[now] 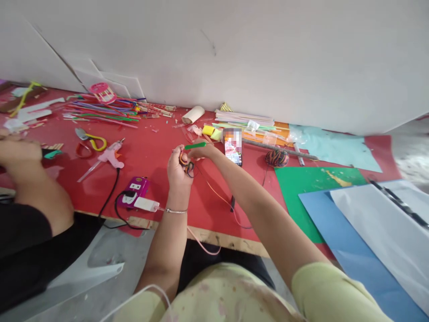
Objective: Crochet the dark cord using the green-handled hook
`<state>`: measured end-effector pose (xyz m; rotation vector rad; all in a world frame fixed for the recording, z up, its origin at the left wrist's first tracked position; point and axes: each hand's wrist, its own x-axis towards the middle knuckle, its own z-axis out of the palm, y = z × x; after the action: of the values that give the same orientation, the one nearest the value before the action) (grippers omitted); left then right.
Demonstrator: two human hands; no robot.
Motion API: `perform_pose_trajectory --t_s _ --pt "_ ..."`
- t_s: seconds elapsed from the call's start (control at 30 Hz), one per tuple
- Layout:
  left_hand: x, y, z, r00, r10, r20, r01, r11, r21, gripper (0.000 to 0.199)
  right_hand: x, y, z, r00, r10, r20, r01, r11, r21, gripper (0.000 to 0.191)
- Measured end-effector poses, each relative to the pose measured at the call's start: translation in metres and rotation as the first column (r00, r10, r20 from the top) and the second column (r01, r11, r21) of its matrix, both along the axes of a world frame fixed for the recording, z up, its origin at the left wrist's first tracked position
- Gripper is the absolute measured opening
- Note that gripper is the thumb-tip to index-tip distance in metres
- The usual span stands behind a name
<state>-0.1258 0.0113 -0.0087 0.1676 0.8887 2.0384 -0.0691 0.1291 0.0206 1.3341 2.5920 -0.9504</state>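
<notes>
My left hand (177,169) is closed around a small piece of dark, multicoloured yarn work (186,164). Against it, my right hand (200,153) grips a crochet hook (195,146) with a green handle, its thin tip pointing left over my left fingers. A strand of yarn (214,190) runs from the work down across the red table and loops to the right. Farther right lies a ball of the same multicoloured yarn (276,158). A phone (233,154) with a lit screen stands just beyond my right wrist.
A purple power strip (142,185), a pink glue gun (110,155) and pliers (87,141) lie left on the red table (161,138). Pipe cleaners (103,109) lie along the wall. A stick (281,148) and coloured sheets (291,188) are right. Another person's arm (36,179) rests far left.
</notes>
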Motion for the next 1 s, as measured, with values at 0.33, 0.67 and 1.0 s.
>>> perform_pose_trajectory --t_s 0.33,0.67,1.0 --pt "0.018 0.001 -0.004 0.978 -0.002 -0.21 -0.014 0.997 -0.071 0.032 0.16 -0.085 -0.029 0.404 -0.57 -0.715 0.297 0.821 -0.487 0.026" --pt "0.073 -0.011 -0.012 0.891 -0.345 -0.294 0.306 0.936 -0.172 0.036 0.164 -0.13 -0.032 0.16 -0.485 -0.859 0.371 0.836 -0.403 0.016" --pt "0.1 -0.015 -0.021 0.838 -0.504 -0.21 0.452 0.856 -0.249 0.044 0.169 -0.124 -0.05 0.14 -0.678 -0.721 0.112 0.735 -0.669 0.03"
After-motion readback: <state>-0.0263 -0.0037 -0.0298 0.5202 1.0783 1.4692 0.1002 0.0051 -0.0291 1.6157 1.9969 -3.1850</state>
